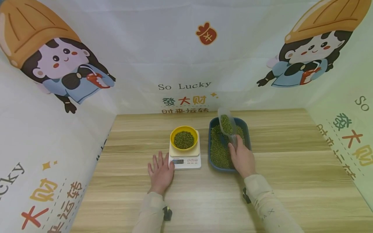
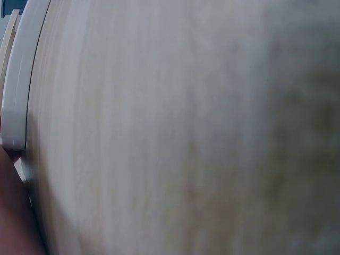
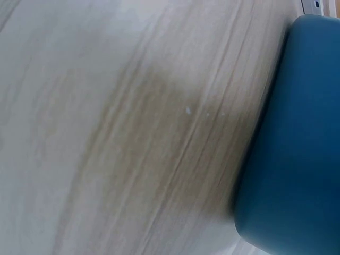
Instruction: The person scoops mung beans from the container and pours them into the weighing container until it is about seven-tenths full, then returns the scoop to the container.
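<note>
My right hand grips the handle of a clear scoop that carries green mung beans, held over a blue tray. More mung beans cover much of the tray's floor, with a bare blue patch near the middle. To the left, a yellow bowl with mung beans in it stands on a white kitchen scale. My left hand lies with fingers spread on the table, its thumb at the scale's lower left corner. The scale's display digits are too small to read.
Everything stands on a wood-grain table. A printed white cloth rises behind and on both sides. The right wrist view is mostly table and the tray's outer wall; the left wrist view shows the scale's edge.
</note>
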The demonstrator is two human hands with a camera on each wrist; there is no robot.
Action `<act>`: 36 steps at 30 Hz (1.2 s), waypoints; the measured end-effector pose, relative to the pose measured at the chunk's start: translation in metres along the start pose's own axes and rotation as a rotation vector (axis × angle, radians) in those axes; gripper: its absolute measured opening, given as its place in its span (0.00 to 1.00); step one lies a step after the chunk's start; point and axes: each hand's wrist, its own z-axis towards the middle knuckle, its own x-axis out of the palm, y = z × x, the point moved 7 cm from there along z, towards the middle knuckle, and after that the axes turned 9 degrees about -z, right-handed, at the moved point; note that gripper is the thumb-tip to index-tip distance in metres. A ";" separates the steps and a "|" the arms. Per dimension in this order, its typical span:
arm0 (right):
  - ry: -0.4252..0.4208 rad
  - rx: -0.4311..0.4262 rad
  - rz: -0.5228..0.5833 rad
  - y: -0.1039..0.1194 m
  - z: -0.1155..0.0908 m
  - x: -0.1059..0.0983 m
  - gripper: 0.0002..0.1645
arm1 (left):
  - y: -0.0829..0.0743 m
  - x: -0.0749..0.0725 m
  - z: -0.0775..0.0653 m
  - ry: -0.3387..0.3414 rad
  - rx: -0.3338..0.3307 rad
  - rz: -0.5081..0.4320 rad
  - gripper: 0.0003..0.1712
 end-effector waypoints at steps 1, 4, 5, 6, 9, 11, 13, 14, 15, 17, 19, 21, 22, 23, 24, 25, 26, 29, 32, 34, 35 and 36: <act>-0.004 0.001 0.001 0.000 0.000 0.000 0.32 | 0.000 0.000 0.000 -0.002 0.002 -0.002 0.33; -0.005 -0.004 0.002 0.000 0.000 -0.001 0.33 | 0.001 0.000 0.001 0.003 -0.002 -0.006 0.33; -0.005 -0.003 0.002 0.000 -0.001 -0.001 0.33 | 0.001 0.001 0.001 0.005 -0.002 -0.007 0.33; -0.004 -0.003 0.002 0.001 -0.001 -0.001 0.33 | 0.001 0.001 0.001 0.006 -0.002 -0.007 0.33; -0.007 -0.004 0.006 0.001 -0.001 -0.001 0.33 | 0.002 0.002 0.001 0.011 -0.004 -0.010 0.33; -0.018 -0.004 0.016 0.001 -0.002 -0.002 0.32 | 0.002 0.002 0.001 0.010 -0.003 -0.014 0.33; -0.034 -0.003 0.029 0.000 -0.002 -0.003 0.31 | 0.003 0.002 0.001 0.010 -0.004 -0.015 0.33; -0.043 -0.004 0.036 0.000 -0.003 -0.003 0.31 | 0.003 0.003 0.001 0.011 -0.004 -0.014 0.33; -0.052 -0.005 0.042 0.000 -0.003 -0.004 0.31 | 0.003 0.002 0.001 0.011 -0.005 -0.014 0.33; -0.067 -0.008 0.049 0.001 -0.004 -0.005 0.30 | 0.003 0.002 0.001 0.009 -0.004 -0.009 0.33; -0.078 -0.013 0.051 0.001 -0.004 -0.006 0.30 | 0.002 0.001 0.000 0.007 -0.003 -0.002 0.33; -0.087 -0.015 0.053 0.001 -0.004 -0.007 0.30 | 0.002 0.001 0.000 0.006 -0.005 0.000 0.33; -0.090 -0.015 0.053 0.001 -0.004 -0.007 0.29 | 0.002 0.000 0.000 0.006 -0.006 0.002 0.33; -0.092 -0.015 0.055 0.001 -0.004 -0.007 0.29 | 0.002 0.000 0.000 0.007 -0.005 0.001 0.33; -0.094 -0.014 0.056 0.001 -0.004 -0.007 0.29 | 0.002 0.000 0.000 0.009 -0.009 0.003 0.33; -0.095 -0.013 0.056 0.001 -0.004 -0.007 0.29 | 0.002 0.001 0.000 0.009 -0.010 0.003 0.33; -0.093 -0.013 0.055 0.001 -0.004 -0.007 0.29 | 0.002 0.001 0.000 0.009 -0.010 0.004 0.33; -0.078 -0.011 0.043 0.001 -0.003 -0.006 0.30 | 0.002 0.001 0.000 0.009 -0.010 0.004 0.33; -0.049 -0.012 0.022 0.002 -0.003 -0.004 0.30 | 0.002 0.001 0.000 0.014 -0.013 0.003 0.33; -0.031 -0.017 0.010 0.003 -0.002 -0.004 0.29 | 0.002 0.001 0.000 0.018 -0.014 0.000 0.33; -0.021 -0.018 0.006 0.003 -0.002 -0.003 0.29 | 0.002 0.001 0.000 0.019 -0.014 -0.001 0.33; -0.012 -0.023 -0.001 0.004 -0.002 -0.003 0.29 | 0.002 0.001 0.000 0.019 -0.012 -0.004 0.33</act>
